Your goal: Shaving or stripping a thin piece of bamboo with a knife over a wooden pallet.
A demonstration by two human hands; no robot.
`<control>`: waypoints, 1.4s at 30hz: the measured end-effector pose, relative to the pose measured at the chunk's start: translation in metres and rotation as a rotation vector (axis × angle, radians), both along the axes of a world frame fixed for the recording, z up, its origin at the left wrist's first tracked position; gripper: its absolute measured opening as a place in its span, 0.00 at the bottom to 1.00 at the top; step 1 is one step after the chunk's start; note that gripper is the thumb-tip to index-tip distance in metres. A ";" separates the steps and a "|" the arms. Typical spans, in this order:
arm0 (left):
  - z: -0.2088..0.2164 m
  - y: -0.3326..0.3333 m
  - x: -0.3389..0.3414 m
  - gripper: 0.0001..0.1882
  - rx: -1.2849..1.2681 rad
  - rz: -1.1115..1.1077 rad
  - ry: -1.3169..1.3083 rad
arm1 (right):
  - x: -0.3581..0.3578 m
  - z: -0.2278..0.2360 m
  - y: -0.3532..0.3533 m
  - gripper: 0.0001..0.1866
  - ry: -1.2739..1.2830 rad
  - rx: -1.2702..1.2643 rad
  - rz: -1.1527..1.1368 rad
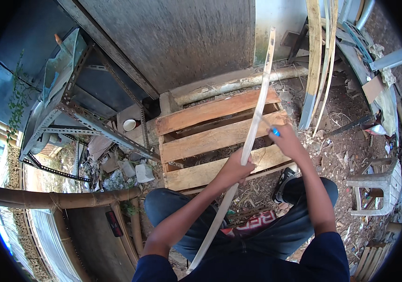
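Note:
A long, pale bamboo strip [266, 70] slants from my lap up past the wooden pallet. My left hand [235, 170] is wrapped round its middle. In the closed fingers of my right hand [287, 141] is a small knife [275, 132] with a blue part at its handle. Its thin, blurred blade points toward the strip just above my left hand. Whether the blade touches the strip, I cannot tell. Below the strip lies the slatted wooden pallet [210, 143], just in front of my knees.
At the left stands a slotted metal frame [97, 124], with a bamboo pole [65, 197] nearer to me. More long strips [314, 61] lean at the far right. A grey plastic stool [374, 185] lies at the right on littered soil. A large panel [177, 42] stands behind the pallet.

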State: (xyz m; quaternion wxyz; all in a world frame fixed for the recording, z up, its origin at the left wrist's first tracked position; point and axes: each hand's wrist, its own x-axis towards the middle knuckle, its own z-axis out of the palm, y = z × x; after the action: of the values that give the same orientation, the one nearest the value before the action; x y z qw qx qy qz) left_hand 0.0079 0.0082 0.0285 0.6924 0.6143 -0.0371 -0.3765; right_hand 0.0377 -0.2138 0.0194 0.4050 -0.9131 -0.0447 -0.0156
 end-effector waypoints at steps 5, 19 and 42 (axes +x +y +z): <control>-0.009 0.003 -0.002 0.11 0.214 -0.041 -0.173 | -0.011 -0.004 0.038 0.12 -0.034 -0.326 0.244; -0.022 0.002 -0.010 0.12 0.433 -0.074 -0.480 | -0.004 -0.030 0.033 0.14 0.075 -0.063 0.196; 0.003 0.000 -0.005 0.12 0.191 -0.070 -0.149 | 0.020 -0.028 0.046 0.18 0.133 1.669 -0.281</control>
State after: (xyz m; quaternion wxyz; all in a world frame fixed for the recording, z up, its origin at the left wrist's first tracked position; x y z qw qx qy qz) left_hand 0.0027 0.0084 0.0319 0.6126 0.7020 -0.0738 -0.3556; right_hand 0.0574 -0.1678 -0.0084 0.9420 -0.3111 0.1191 -0.0397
